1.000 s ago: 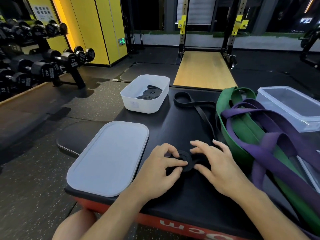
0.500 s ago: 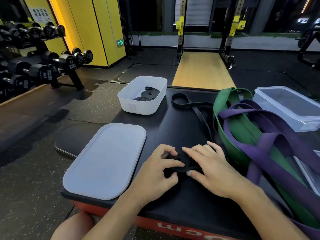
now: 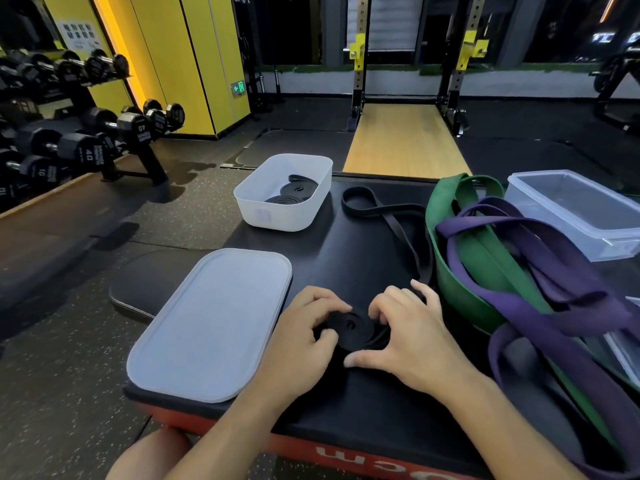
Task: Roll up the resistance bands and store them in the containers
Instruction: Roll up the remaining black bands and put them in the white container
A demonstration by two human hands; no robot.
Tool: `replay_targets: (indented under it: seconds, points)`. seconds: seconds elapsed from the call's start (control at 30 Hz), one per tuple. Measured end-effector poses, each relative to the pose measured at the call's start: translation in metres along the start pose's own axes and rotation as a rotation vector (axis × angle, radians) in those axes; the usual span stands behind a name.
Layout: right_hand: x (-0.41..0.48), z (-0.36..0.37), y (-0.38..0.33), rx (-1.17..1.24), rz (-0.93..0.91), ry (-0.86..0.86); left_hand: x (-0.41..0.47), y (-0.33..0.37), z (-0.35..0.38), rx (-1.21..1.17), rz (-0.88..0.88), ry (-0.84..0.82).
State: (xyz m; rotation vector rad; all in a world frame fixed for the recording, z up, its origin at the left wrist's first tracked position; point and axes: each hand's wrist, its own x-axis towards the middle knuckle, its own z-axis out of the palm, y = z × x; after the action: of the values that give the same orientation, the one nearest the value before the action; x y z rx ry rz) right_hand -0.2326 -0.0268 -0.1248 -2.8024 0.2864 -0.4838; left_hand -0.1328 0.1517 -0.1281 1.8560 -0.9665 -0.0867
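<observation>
Head view: the black resistance band (image 3: 348,327) lies partly wound into a flat coil on the padded box top (image 3: 346,265), close to its near edge and about midway along it. The left hand (image 3: 301,341) grips the coil from the left, its fingers curled over the far rim and the thumb tucked against the near side. The right hand (image 3: 412,337) grips it from the right, its fingertips bent onto the coil's upper edge and the thumb stretched along the near rim. The unrolled length of the band runs from between the hands towards the far edge and ends in a loose loop (image 3: 358,199).

Left of the hands, at the near left corner, a translucent lid (image 3: 211,323) lies flat. At the far left corner stands a white container (image 3: 284,216) with rolled black bands (image 3: 294,192) inside. On the right side a green band (image 3: 460,244) and a purple band (image 3: 540,271) lie heaped together, just beside the right hand. A clear container (image 3: 588,237) sits at the far right.

The box has a black top and a red side with white lettering. It stands on dark speckled gym flooring. A dumbbell rack (image 3: 86,143) stands to the left, by a yellow wall (image 3: 194,64). Straight ahead is a squat rack (image 3: 360,64) over a wooden platform (image 3: 401,140).
</observation>
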Motion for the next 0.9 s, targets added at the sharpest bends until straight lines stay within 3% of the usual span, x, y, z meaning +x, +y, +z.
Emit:
replay_targets:
  seconds: [0.23, 0.43, 0.9]
  points:
    - [-0.001, 0.008, 0.002, 0.063, -0.025, 0.029, -0.001, -0.007, 0.006, 0.202, -0.009, -0.037]
    - [-0.010, 0.008, 0.010, 0.116, -0.055, 0.065, -0.006, -0.007, 0.012, 0.636, 0.188, 0.101]
    - [-0.014, 0.008, 0.006, 0.067, -0.142, 0.072, -0.007, -0.006, 0.015, 0.641, 0.179, 0.060]
